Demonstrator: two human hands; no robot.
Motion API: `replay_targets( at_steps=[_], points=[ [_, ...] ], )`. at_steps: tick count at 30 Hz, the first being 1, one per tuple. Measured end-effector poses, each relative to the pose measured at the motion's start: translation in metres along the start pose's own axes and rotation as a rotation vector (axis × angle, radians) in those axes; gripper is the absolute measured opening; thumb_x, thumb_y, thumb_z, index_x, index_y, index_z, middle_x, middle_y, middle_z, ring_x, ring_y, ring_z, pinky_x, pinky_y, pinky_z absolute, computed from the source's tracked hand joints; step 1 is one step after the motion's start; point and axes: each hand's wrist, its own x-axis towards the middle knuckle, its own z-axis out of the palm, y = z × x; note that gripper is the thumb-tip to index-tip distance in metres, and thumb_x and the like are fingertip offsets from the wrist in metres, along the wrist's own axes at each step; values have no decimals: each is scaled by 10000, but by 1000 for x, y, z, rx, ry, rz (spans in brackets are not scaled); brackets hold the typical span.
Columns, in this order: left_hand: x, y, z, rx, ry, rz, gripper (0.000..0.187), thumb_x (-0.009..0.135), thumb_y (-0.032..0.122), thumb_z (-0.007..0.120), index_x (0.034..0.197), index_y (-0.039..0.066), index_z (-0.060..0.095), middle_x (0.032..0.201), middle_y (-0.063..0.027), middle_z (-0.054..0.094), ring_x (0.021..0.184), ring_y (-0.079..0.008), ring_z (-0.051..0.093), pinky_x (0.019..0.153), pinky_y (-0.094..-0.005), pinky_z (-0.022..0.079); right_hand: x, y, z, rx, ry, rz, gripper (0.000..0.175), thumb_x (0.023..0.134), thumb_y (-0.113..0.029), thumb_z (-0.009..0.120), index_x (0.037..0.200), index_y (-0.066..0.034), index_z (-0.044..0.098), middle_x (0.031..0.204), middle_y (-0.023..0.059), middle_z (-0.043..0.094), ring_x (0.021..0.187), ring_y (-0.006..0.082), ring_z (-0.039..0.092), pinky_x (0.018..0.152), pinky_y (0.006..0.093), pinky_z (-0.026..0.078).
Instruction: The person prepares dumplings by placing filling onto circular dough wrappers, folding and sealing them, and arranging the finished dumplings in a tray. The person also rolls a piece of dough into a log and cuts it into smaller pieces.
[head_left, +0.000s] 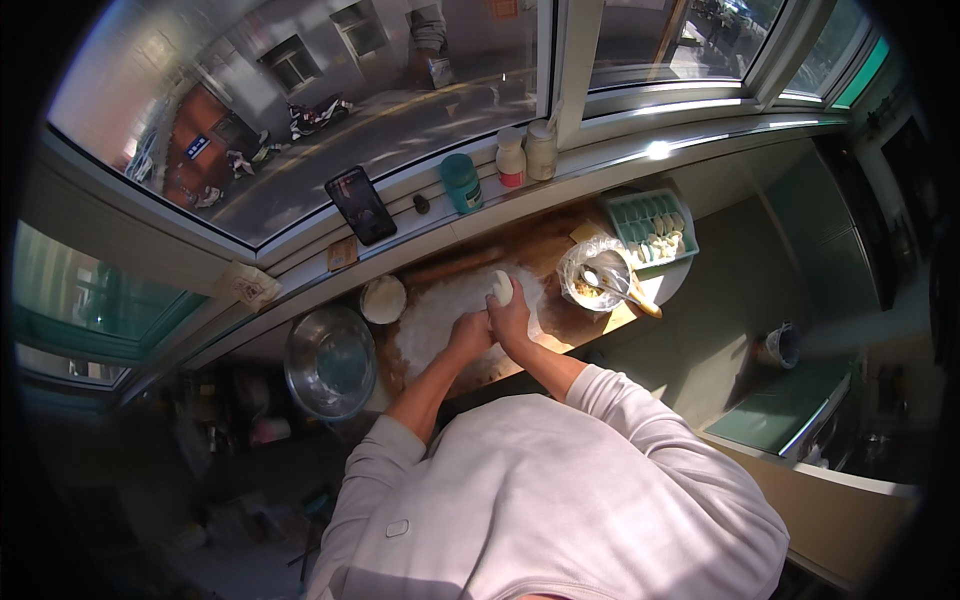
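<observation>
A pale lump of dough (502, 286) sticks up out of my right hand (511, 322), which is closed around it. My left hand (471, 334) is curled and pressed against the right one; whether its fingers also hold dough is hidden. Both hands are above a wooden board (559, 319) whose middle is coated with white flour (427, 330). To the right of the hands stands a bowl lined with clear plastic (571, 259), with a food mixture and a spoon (611, 285) in it. Behind it, a pale green compartment tray (630, 214) holds several dumplings (660, 244).
A small bowl of white powder (383, 300) and a large shiny basin (330, 367) stand at the left. Along the windowsill are a phone (360, 205), a teal jar (461, 184), a white bottle (511, 159) and another jar (541, 151).
</observation>
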Motion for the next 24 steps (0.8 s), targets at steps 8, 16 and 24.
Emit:
replay_targets(
  at_steps=[8,16,24],
  points=[
    [-32,11,-43,15,23,133,240,820,240,742,972,55,730,906,-214,729,867,-420,706,786,-502,541,20,-5,4,-188,7,-42,559,892,-104,717,1428,-122,558,1105,278,729,1061,485,686,914,533,539],
    [-86,32,-109,-443,219,-86,223,853,222,823,957,43,740,845,-121,726,773,-158,638,758,-347,534,68,36,-29,-386,-1,172,605,894,-383,793,1374,-64,612,1190,255,730,1107,456,696,963,513,538],
    [-132,-12,-152,-587,680,-326,258,849,208,875,967,54,705,850,-7,699,780,-99,638,738,-322,544,45,37,-32,-526,-443,-174,668,950,-428,709,1494,-93,511,1371,257,604,1203,451,631,987,502,528]
  ],
)
